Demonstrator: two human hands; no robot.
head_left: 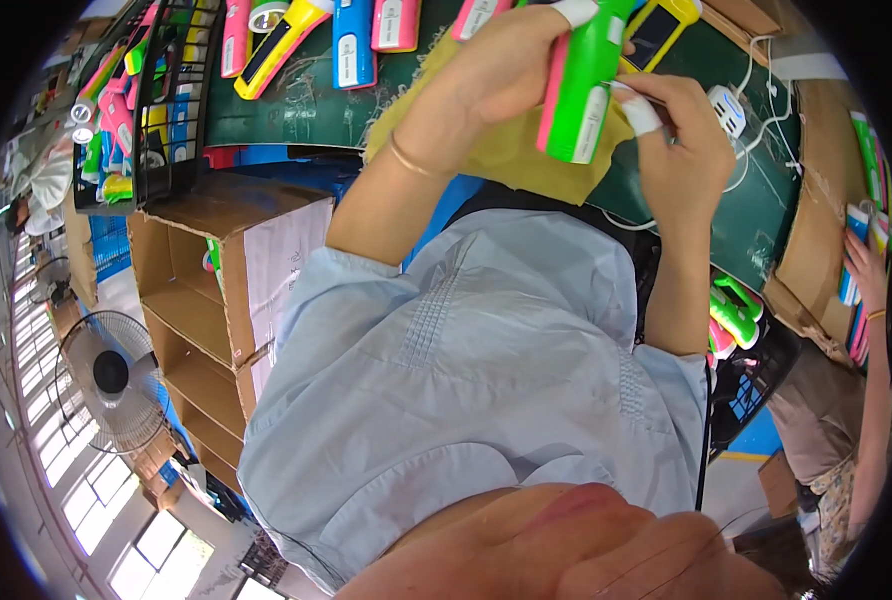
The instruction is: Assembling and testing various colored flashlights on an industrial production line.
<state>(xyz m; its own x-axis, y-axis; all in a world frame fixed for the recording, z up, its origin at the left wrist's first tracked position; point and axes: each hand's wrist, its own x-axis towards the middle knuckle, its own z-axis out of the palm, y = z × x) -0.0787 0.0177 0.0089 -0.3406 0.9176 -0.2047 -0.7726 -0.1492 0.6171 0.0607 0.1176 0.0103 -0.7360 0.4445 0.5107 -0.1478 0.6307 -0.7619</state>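
Note:
A green flashlight (588, 95) with a pink side and a white label strip is raised over a yellow cloth (511, 150). My left hand (506, 65) grips its upper part, a white cover on one fingertip. Close to the flashlight's right side, my right hand (681, 140) has thumb and fingers drawn together in a pinch, with white covers on the tips; whatever lies between them is too small to make out. More flashlights lie along the green tabletop (296, 115): a yellow one (281, 50), a blue one (355, 45) and several pink ones.
A black wire basket (171, 110) full of coloured flashlights stands at the left, above a cardboard shelf (191, 300). A white charger block with cables (728, 110) sits on the right. Beyond it, a co-worker's hand (866, 270) touches more flashlights. A fan (112, 372) stands far left.

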